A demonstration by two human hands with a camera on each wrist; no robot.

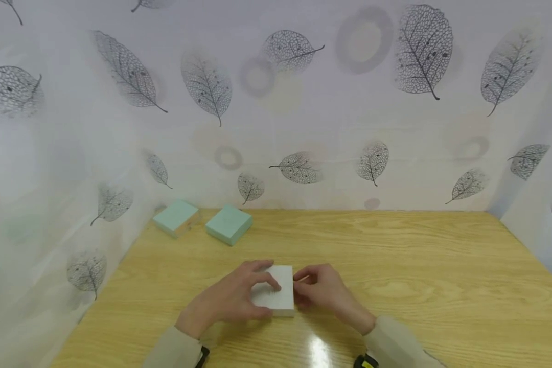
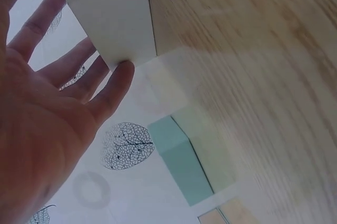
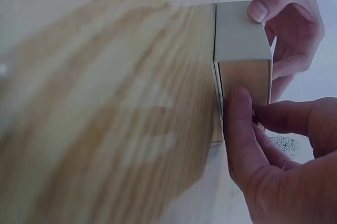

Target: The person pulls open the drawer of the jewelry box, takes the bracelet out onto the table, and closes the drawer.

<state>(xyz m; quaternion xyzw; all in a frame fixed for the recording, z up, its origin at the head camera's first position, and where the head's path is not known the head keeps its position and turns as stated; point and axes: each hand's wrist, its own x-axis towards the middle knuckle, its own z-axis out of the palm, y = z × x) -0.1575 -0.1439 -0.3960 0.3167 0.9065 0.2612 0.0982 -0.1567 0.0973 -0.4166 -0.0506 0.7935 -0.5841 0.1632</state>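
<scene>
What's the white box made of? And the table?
The white box looks like stiff cardboard, smooth and matte: flat sides, crisp edges. The table shines and shows wood grain, so maybe varnished wood, or wood-patterned plastic; I can't tell.

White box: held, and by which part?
Left hand grips the white box by opposite sides; right hand apparently pinches a dark tab at its tan end.

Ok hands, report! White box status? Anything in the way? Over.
Left hand gripping white box. Right hand pinching at its tan end. Two green boxes farther back, seemingly not in the way.
</scene>
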